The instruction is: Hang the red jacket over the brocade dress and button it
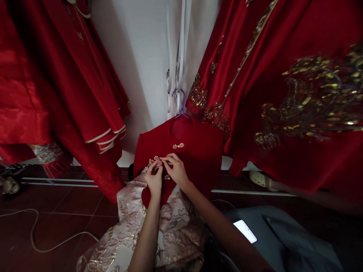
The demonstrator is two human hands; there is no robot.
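A sleeveless-looking red garment (202,151) hangs from a purple hanger (182,102) in front of me. My left hand (154,180) and my right hand (176,170) meet over its left part, thumbs and fingers pinched together. What sits between the fingertips is too small to make out. Right beside them is a cluster of beaded ornaments (153,160). A pearl-and-gold ornament (178,146) lies higher on the garment, and another small beaded piece (167,176) shows between my hands. Pale brocade fabric with a metallic pattern (127,230) spreads below, under my forearms.
Red garments (93,94) hang at the left, and red garments with gold sequins (312,94) at the right. White straps (184,37) run down the wall. A lit phone (245,231) rests on a grey surface at lower right. A pale cable (53,249) crosses the tiled floor. A clog-shod foot (259,179) shows at right.
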